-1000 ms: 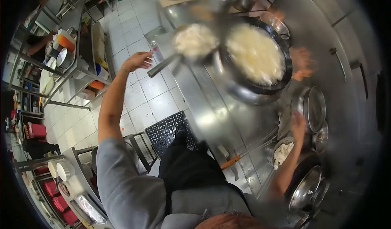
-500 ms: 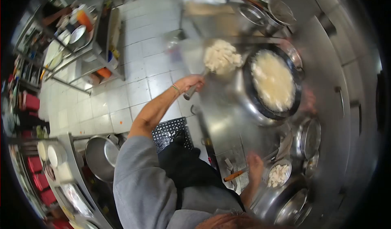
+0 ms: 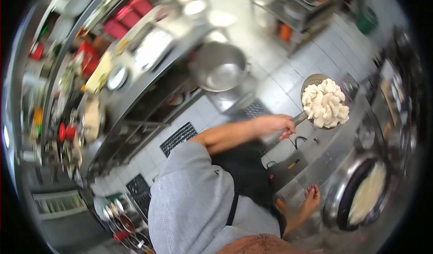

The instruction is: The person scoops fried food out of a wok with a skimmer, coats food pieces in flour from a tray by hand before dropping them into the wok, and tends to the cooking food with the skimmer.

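My left hand (image 3: 276, 126) is closed round the handle of a perforated skimmer (image 3: 310, 83). A heap of pale, curled food pieces (image 3: 325, 104) lies on the skimmer, held out over the floor and the stove's edge. Lower down, my right hand (image 3: 311, 197) is raised above the steel stove top with its fingers loosely curled and apart, and nothing shows in it. To its right stands a dark-rimmed wok (image 3: 348, 197) with pale, frothy liquid (image 3: 369, 193) inside. The skimmer is well apart from the wok.
A big steel pot (image 3: 220, 69) stands left of the skimmer, by a long counter (image 3: 131, 84) bearing a shiny tray (image 3: 153, 48). Black mats (image 3: 178, 136) lie on the tiled floor. A metal shelf unit (image 3: 282, 12) and a green bin (image 3: 366, 19) are farther off.
The view has swung toward the counter and pot. The loaded skimmer in my left hand has moved away from the wok. My right hand has left the place beside the orange-handled tool.
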A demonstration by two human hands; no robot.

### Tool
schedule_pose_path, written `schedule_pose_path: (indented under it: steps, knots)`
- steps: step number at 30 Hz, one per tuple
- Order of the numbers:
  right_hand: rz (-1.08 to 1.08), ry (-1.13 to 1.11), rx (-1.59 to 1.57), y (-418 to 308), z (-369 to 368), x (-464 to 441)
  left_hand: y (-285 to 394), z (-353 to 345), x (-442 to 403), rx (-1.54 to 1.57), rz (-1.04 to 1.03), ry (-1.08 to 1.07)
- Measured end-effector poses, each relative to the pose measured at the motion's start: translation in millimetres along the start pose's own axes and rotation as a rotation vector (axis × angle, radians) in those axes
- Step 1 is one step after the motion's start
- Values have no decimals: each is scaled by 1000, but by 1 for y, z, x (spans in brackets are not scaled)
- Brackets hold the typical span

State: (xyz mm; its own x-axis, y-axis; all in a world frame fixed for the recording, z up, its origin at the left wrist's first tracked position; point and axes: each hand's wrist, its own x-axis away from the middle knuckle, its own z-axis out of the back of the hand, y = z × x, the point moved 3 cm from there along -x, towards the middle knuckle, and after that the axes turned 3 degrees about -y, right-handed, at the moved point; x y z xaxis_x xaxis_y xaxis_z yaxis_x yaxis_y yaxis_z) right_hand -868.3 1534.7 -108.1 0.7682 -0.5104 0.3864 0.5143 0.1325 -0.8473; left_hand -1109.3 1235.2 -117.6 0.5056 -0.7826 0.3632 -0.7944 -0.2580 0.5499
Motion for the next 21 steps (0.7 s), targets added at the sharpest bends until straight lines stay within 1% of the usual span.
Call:
schedule_pose_path:
  steps: [1, 2, 3, 4, 7, 8, 9, 10, 12, 13, 14, 15, 16, 18, 19, 20, 21]
  knots:
    - [15, -61, 9, 11, 18, -21, -12, -7, 10, 23, -11, 53]
    - [35, -104, 77, -9, -9, -13, 2, 16, 66, 57, -39, 119]
    - [59, -151, 115, -11, -9, -23, 3, 17, 98, 66, -63, 197]
    - [91, -205, 112, -11, -12, -27, 1, 16, 131, 99, -119, 205]
    - [120, -317, 125, -15, -28, -44, -24, 30, 213, 252, -362, 351]
    - [135, -345, 132, -15, -36, -49, -23, 16, 247, 355, -470, 418]
    - [148, -377, 154, -20, -48, -50, -35, 31, 276, 335, -566, 478]
    - [160, -402, 175, -27, -61, -50, -28, 20, 313, 378, -602, 561]
    - [194, -440, 202, -39, -88, -49, -37, 39, 381, 304, -727, 682]
    - [211, -458, 209, -43, -104, -48, -40, 46, 416, 244, -830, 724]
    - [226, -475, 215, -48, -121, -46, -45, 52, 454, 223, -889, 833]
    - [245, -494, 226, -52, -139, -41, -46, 49, 492, 243, -973, 838]
    - [260, -513, 238, -57, -159, -37, -50, 56, 530, 241, -1027, 897]
    - [269, -564, 254, -63, -195, -23, -53, 60, 605, 251, -1092, 1003]
    - [270, -595, 251, -63, -216, -16, -65, 78, 644, 228, -1130, 1011]
    - [276, -623, 243, -66, -238, -11, -70, 86, 679, 271, -1143, 1165]
    - [276, -673, 259, -71, -259, -2, -71, 92, 711, 249, -1137, 1282]
